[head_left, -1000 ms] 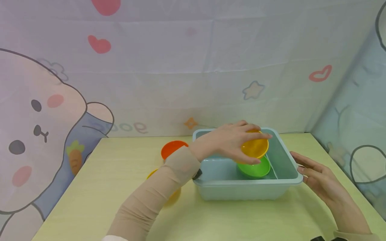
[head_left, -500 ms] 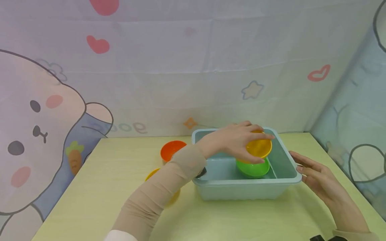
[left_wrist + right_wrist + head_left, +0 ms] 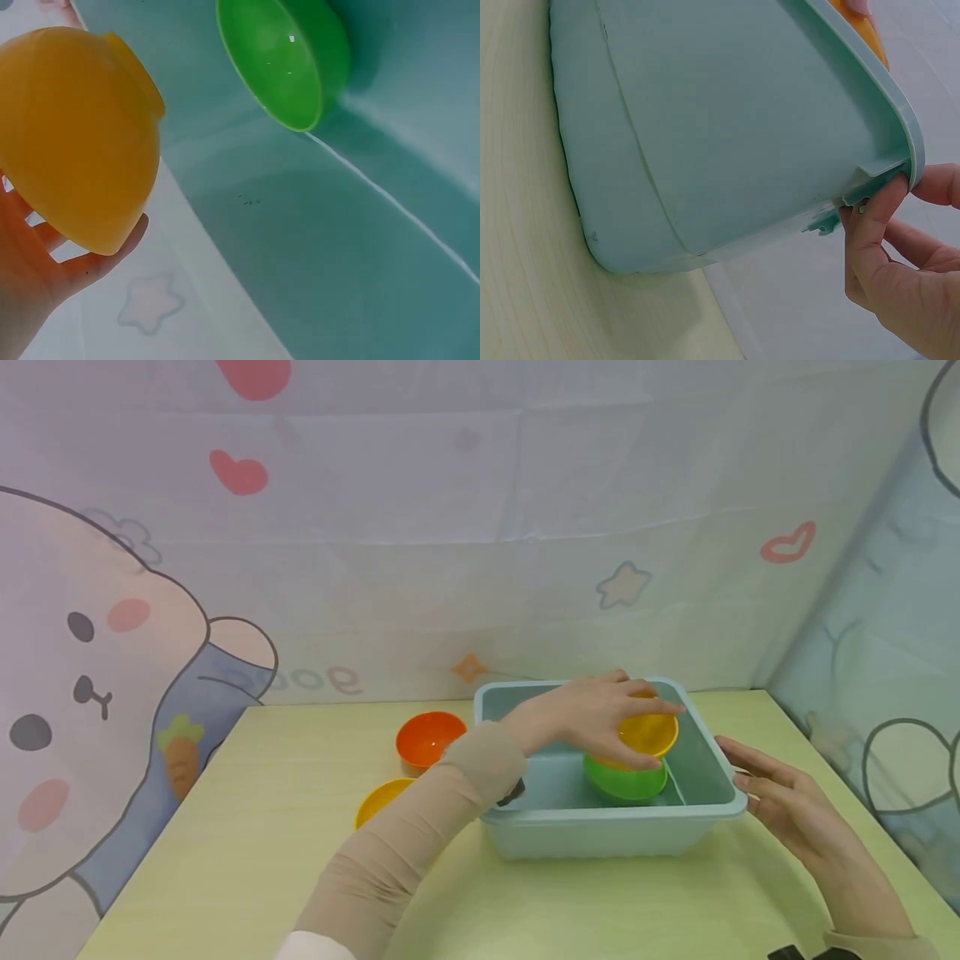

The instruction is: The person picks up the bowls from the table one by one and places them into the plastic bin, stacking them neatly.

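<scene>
My left hand [image 3: 588,718] holds a yellow bowl [image 3: 649,737] by its rim over the light blue plastic basin [image 3: 592,839]. Below that bowl, inside the basin, lies a green bowl [image 3: 626,785], partly covered by the yellow one in the head view. From the left wrist, the yellow bowl [image 3: 82,142] appears on its side, apart from the green bowl [image 3: 281,64]. At the basin's right end, my right hand [image 3: 787,802] pinches the rim, thumb and fingers on either side of it in the right wrist view.
Left of the basin, an orange-red bowl [image 3: 430,739] stands on the pale wooden table [image 3: 300,760]. Nearer me is another yellow bowl [image 3: 382,797], partly hidden behind my left sleeve [image 3: 420,835]. A printed cloth [image 3: 375,568] hangs close behind the table.
My left hand has shifted a little to the right and slightly down with the yellow bowl. My right hand keeps its place on the basin rim.
</scene>
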A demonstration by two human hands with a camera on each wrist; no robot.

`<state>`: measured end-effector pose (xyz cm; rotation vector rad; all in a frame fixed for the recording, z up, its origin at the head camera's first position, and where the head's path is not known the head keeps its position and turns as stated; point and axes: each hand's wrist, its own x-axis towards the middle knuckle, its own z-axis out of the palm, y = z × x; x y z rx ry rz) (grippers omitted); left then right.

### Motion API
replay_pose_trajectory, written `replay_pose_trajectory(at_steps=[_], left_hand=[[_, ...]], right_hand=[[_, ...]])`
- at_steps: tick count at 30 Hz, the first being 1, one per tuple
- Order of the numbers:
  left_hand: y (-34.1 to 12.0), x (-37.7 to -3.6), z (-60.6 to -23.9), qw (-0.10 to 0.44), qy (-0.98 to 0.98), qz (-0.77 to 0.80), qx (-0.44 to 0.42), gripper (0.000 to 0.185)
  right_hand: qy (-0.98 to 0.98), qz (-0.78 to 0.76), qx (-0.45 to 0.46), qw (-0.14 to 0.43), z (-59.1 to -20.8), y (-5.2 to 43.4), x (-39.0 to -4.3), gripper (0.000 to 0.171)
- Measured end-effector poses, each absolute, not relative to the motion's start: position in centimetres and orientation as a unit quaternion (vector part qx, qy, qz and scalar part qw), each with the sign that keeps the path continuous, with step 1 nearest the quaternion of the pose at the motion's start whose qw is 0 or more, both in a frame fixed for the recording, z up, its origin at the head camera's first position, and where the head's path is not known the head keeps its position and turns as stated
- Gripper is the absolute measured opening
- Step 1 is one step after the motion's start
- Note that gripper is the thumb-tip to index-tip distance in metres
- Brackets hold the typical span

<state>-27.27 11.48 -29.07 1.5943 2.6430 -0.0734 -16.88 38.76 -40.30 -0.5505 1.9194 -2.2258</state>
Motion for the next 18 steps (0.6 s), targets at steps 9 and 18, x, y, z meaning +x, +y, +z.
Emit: replay_pose_trajectory(at_steps=[9,18], left_hand=[[12.4,-27.8,-30.1,0.037,0.847,-0.038,0.528,0.074],[13.2,-28.0,-31.2,0.053,0.842,-0.042,0.535,0.075]], right_hand=[[0.641,-0.742,-0.183,0.072,-40.3,38.8,-16.9,0.051],[0.645,-0.741,-0.175,0.069,-40.3,38.9,-16.7,0.051]])
